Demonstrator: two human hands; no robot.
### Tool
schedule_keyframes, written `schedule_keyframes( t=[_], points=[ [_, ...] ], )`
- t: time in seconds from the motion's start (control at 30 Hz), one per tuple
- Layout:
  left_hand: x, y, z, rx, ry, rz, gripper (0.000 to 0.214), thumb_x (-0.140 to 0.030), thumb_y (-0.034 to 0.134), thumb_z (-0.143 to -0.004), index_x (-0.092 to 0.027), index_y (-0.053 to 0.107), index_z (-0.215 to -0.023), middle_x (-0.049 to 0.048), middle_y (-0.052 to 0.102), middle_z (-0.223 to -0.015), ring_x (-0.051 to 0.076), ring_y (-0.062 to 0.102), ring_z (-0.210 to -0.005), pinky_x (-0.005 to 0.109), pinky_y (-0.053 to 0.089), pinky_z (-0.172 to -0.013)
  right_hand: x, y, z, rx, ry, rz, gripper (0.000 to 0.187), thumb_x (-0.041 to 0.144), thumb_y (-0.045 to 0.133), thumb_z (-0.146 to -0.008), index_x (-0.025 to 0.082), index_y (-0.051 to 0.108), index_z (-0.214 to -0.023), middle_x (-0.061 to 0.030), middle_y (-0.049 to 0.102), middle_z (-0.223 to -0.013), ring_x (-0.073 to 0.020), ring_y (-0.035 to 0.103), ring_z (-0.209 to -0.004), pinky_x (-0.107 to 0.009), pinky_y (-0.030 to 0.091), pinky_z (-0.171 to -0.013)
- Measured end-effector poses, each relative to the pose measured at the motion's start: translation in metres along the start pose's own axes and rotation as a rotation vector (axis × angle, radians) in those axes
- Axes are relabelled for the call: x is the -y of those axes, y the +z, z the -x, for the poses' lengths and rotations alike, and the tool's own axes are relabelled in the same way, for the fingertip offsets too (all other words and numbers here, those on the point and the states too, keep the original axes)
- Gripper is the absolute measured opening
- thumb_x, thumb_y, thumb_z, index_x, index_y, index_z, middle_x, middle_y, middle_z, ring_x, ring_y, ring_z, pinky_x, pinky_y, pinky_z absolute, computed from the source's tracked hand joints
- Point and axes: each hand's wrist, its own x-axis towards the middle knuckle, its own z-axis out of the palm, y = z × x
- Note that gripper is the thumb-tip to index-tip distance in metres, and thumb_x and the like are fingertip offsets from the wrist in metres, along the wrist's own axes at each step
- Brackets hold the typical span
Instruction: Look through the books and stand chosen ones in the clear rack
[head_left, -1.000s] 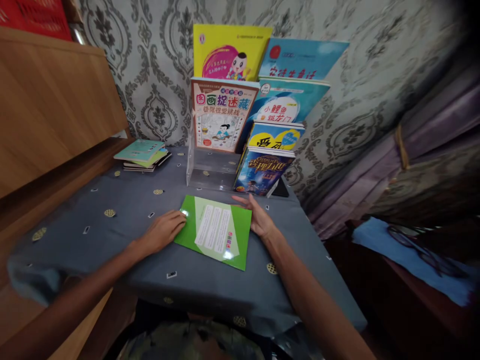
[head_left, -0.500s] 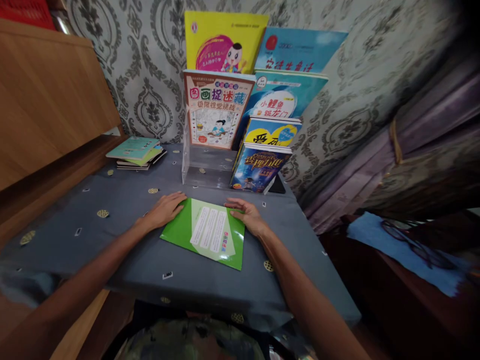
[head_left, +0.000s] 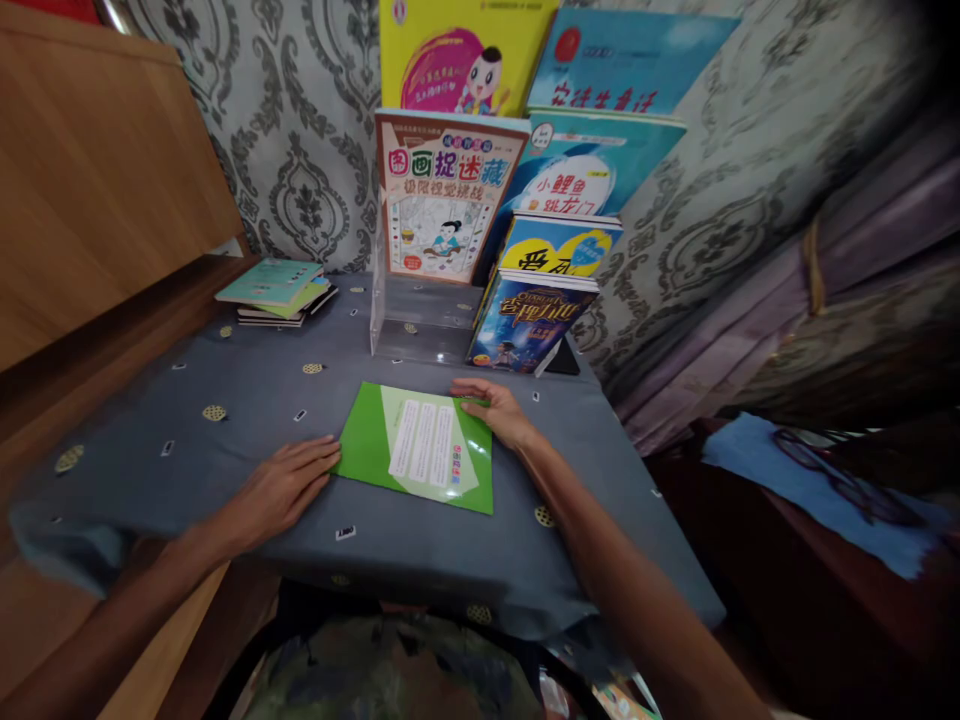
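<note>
A thin green book (head_left: 352,435) lies flat on the table with its printed white panels facing up. Against its left edge rests my left hand (head_left: 281,490), palm down, fingers stretched out and lying flat on the cloth. My right hand (head_left: 499,412) is at the far right corner of the book, its thumb on the cover and its fingers along the far edge, pinching that corner. Beyond the book stands a clear acrylic book rack (head_left: 379,320). A brown-bordered picture book (head_left: 450,200) leans in its left side.
In the rack's right side are a dark blue book (head_left: 525,325), a blue-and-yellow book (head_left: 559,245) and teal books (head_left: 600,160); a yellow book (head_left: 465,60) stands at the back. A small book stack (head_left: 270,285) lies far left. Glasses (head_left: 847,475) rest on a blue cloth (head_left: 757,465) at right.
My left hand has slid from the book's far left corner down to its left edge, nearer me. The book has turned slightly. My right hand stays at its corner. The view has shifted a little.
</note>
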Motion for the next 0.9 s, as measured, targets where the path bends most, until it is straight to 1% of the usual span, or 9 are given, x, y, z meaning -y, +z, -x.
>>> schedule_keyframes(
  t=[0.13,0.2,0.27,0.33,0.4,0.47,0.57,0.67,0.9],
  points=[
    [-0.008,-0.009,-0.029,0.028,-0.038,-0.002,0.036,-0.033,0.037,-0.102,-0.021,0.07,-0.106,0.007,0.072,-0.11,0.022,0.065,-0.107,0.042,0.051,-0.097,0.012,0.003,-0.031,0.069,-0.045,0.16,0.042,0.023,0.074,-0.069,0.02,0.069,-0.111,-0.0091,0.075,-0.109,-0.0258,0.07,-0.103,-0.044,0.055,-0.091],
    [-0.01,-0.007,-0.054,0.038,-0.075,-0.015,0.035,-0.032,0.035,-0.102,-0.021,0.068,-0.108,0.0068,0.07,-0.112,0.021,0.065,-0.103,0.041,0.051,-0.095,0.022,0.009,-0.042,0.056,-0.067,0.33,0.036,0.02,0.073,-0.07,0.019,0.071,-0.107,-0.0097,0.075,-0.106,-0.0276,0.07,-0.102,-0.046,0.054,-0.093],
    [-0.007,0.003,-0.08,0.043,-0.101,-0.03,0.035,-0.032,0.036,-0.101,-0.019,0.063,-0.119,0.0093,0.066,-0.124,0.023,0.062,-0.112,0.042,0.05,-0.099,0.033,0.023,-0.044,-0.004,-0.118,0.556,0.031,0.016,0.071,-0.074,0.02,0.073,-0.105,-0.0105,0.074,-0.109,-0.0306,0.067,-0.108,-0.05,0.05,-0.1],
    [-0.002,0.018,-0.1,0.061,-0.117,-0.046,0.036,-0.03,0.037,-0.1,-0.016,0.059,-0.125,0.0127,0.062,-0.132,0.025,0.057,-0.122,0.044,0.046,-0.104,0.041,0.046,-0.036,-0.043,-0.183,0.753,0.031,0.015,0.066,-0.08,0.022,0.073,-0.109,-0.0115,0.071,-0.118,-0.0331,0.062,-0.119,-0.051,0.044,-0.107],
    [0.004,0.034,-0.112,0.05,-0.122,-0.058,0.038,-0.027,0.036,-0.099,-0.015,0.056,-0.128,0.0142,0.061,-0.134,0.026,0.055,-0.125,0.046,0.044,-0.107,0.045,0.075,-0.022,0.067,-0.256,0.836,0.036,0.019,0.054,-0.091,0.023,0.066,-0.125,-0.0109,0.067,-0.127,-0.0311,0.059,-0.123,-0.048,0.044,-0.108],
    [0.009,0.047,-0.115,0.022,-0.101,-0.059,0.039,-0.025,0.034,-0.098,-0.015,0.054,-0.13,0.0153,0.059,-0.137,0.026,0.053,-0.129,0.048,0.042,-0.11,0.043,0.103,-0.006,0.193,-0.334,0.887,0.044,0.025,0.046,-0.097,0.022,0.052,-0.141,-0.0112,0.06,-0.139,-0.0287,0.055,-0.13,-0.049,0.039,-0.112],
    [0.014,0.056,-0.11,-0.014,-0.076,-0.071,0.041,-0.025,0.033,-0.097,-0.014,0.054,-0.131,0.0164,0.057,-0.14,0.027,0.051,-0.132,0.049,0.041,-0.111,0.034,0.123,0.013,0.197,-0.333,0.96,0.053,0.028,0.042,-0.099,0.012,0.036,-0.15,-0.0183,0.043,-0.153,-0.0287,0.037,-0.144,-0.052,0.03,-0.118],
    [0.014,0.054,-0.105,-0.027,-0.072,-0.082,0.043,-0.029,0.033,-0.098,-0.014,0.056,-0.131,0.0157,0.058,-0.139,0.028,0.052,-0.131,0.05,0.041,-0.111,0.028,0.11,0.024,0.163,-0.271,0.988,0.054,0.031,0.043,-0.1,0.01,0.037,-0.149,-0.0206,0.039,-0.154,-0.0287,0.033,-0.146,-0.05,0.027,-0.12],
    [0.012,0.053,-0.107,-0.04,-0.076,-0.107,0.045,-0.031,0.031,-0.099,-0.012,0.058,-0.129,0.016,0.059,-0.138,0.028,0.054,-0.129,0.048,0.043,-0.109,0.018,0.031,0.036,-0.02,-0.135,0.974,0.048,0.025,0.042,-0.098,0.011,0.047,-0.144,-0.0191,0.046,-0.15,-0.0291,0.041,-0.142,-0.054,0.026,-0.12]
  ],
)
